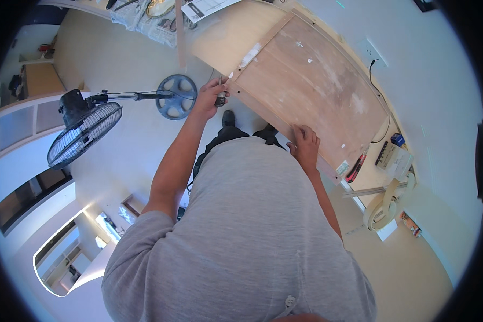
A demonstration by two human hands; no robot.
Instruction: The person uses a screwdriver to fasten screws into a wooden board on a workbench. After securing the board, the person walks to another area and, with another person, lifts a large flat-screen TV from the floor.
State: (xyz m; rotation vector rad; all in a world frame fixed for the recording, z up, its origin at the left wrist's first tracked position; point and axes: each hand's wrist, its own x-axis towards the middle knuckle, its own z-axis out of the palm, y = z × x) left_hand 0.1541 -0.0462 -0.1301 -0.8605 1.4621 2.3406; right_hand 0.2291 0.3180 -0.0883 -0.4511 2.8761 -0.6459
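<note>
A large wooden panel [316,80] with a pale frame and white smears lies on the table in front of me, slanting to the right. At its near left corner my left hand [212,96] is closed around a small tool with a dark ribbed handle [220,101]. A thin metal part stands up from the fingers; its exact kind is too small to tell. Further right along the near edge, my right hand [306,146] grips the panel's rim, fingers bent over the top and thumb at the side.
A red-and-black utility knife [355,168], a small carton [395,162] and a coil of edging strip [381,212] lie right of the panel. A black pedestal fan [86,131] stands left. A cable [383,99] hangs from a wall outlet. Paper [205,7] lies at the far end.
</note>
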